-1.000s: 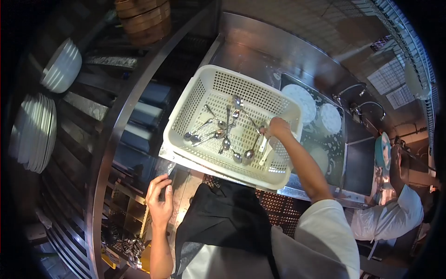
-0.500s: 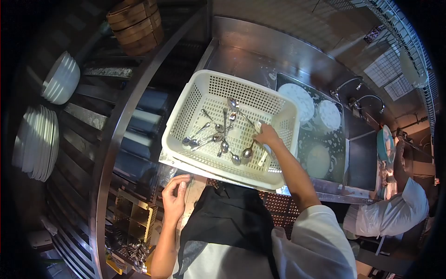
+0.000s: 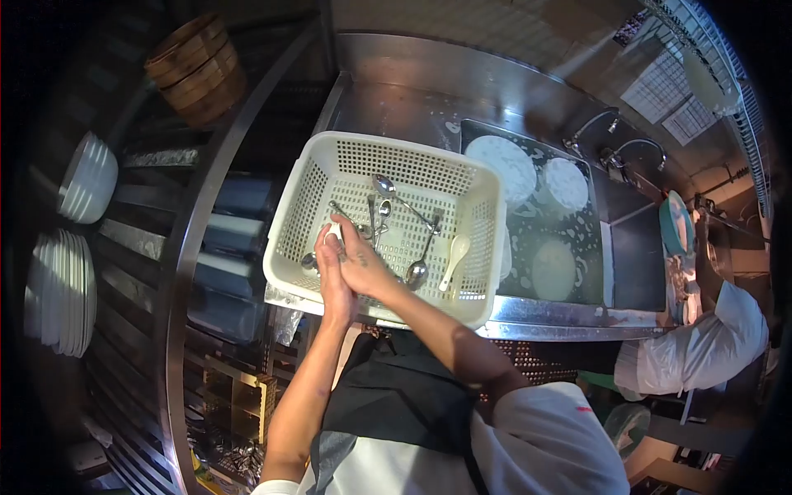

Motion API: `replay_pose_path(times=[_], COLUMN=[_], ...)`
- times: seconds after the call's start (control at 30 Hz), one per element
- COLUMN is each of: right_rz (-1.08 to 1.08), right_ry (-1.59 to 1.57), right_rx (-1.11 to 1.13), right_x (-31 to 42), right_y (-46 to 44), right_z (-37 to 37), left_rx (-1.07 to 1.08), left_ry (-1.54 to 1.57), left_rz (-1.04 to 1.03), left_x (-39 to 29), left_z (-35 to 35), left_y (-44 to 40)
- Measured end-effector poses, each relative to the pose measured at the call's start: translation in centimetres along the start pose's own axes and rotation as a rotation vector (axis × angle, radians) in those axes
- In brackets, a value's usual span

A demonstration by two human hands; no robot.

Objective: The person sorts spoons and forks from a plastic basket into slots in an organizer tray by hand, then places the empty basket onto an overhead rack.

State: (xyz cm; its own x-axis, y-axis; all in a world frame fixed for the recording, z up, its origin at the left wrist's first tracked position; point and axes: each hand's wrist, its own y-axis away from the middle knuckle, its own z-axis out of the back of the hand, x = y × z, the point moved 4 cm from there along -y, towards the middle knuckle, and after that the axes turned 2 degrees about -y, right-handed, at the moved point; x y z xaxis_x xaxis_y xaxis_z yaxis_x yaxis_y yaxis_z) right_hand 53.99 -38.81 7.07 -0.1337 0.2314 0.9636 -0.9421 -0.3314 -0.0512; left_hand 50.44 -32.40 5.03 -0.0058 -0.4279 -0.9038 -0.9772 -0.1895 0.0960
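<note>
My left hand (image 3: 333, 285) and my right hand (image 3: 356, 260) are pressed together over the near left part of a cream plastic basket (image 3: 284, 282). A small white piece (image 3: 334, 230) shows between their closed fingers; most of it is hidden, so I cannot tell its kind. Metal spoons (image 3: 417, 274) lie scattered on the basket floor, some covered by my hands. To the right of them, a white soup spoon (image 3: 455, 257) rests with its handle toward me. Beyond it, a longer metal spoon (image 3: 384, 185) lies near the far side.
A sink (image 3: 606, 266) with soapy water and white plates (image 3: 566, 185) adjoins the basket on the right. On the left, a slatted metal rack (image 3: 169, 355) bears stacked plates (image 3: 70, 293), bowls (image 3: 87, 177) and a wooden steamer (image 3: 196, 70). Another person's sleeve (image 3: 689, 351) is at the right.
My right hand has moved left across the basket with a small white piece. My left hand has come up from beside the basket to meet it. The white soup spoon is now uncovered.
</note>
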Motion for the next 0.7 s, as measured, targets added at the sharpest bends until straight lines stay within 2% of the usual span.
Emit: replay_pose_path(times=[0.1, 0.2, 0.27, 0.3, 0.33, 0.37, 0.4, 0.43, 0.47, 0.53, 0.57, 0.63, 0.7], right_rz=[-0.015, -0.135, -0.109, -0.108, -0.118, -0.203, -0.037, -0.218, -0.189, -0.3, -0.296, -0.151, -0.074], right_ry=[0.006, 0.118, -0.133, -0.235, 0.05, -0.021, 0.253, 0.704, 1.072, 1.406, 1.405, 1.344, 1.22], right_rx=[-0.003, 0.017, 0.262, 0.303, 0.187, 0.16, 0.013, -0.075, -0.068, 0.157, 0.158, 0.317, 0.316], right_x=[-0.7, -1.0, -0.8, -3.5, -2.5, -2.7, -6.6, -6.1, -8.1, -11.9, -13.3, -15.1, -11.0], right_y=[0.4, 0.9, 1.5, 0.9, 0.7, 0.6, 0.2, -0.1, -0.3, -0.1, -0.2, -0.4, -1.1], right_z=[-1.4, -1.6, -1.1, -0.6, 2.6, 5.7, 9.0, 11.9, 13.8, 16.0, 16.6, 16.3, 15.7], left_rx=[-0.043, -0.105, -0.198, -0.206, -0.218, -0.217, -0.214, -0.253, -0.259, -0.26, -0.247, -0.235, -0.224], left_ry=[-0.04, -0.097, -0.038, -0.008, -0.005, 0.027, 0.058, 0.1, 0.099, 0.078, 0.096, 0.075, 0.011], left_rz=[-0.018, -0.062, -0.086, -0.074, -0.079, -0.056, -0.032, 0.004, 0.0, 0.028, 0.036, 0.065, 0.092], left_x=[-1.1, -1.4, -1.8, -2.0, -2.2, -2.3, -2.5, -2.8, -3.1, -3.3, -3.2, -3.1, -3.0], left_z=[-0.2, 0.5, 0.6, 1.2, 1.7, 2.1, 2.6, 3.0, 3.4, 4.2, 4.5, 4.6, 4.7], left_y=[0.9, 0.8, 0.8, 0.6, 0.4, 0.3, 0.3, 0.4, 0.3, 0.0, -0.1, -0.1, -0.4])
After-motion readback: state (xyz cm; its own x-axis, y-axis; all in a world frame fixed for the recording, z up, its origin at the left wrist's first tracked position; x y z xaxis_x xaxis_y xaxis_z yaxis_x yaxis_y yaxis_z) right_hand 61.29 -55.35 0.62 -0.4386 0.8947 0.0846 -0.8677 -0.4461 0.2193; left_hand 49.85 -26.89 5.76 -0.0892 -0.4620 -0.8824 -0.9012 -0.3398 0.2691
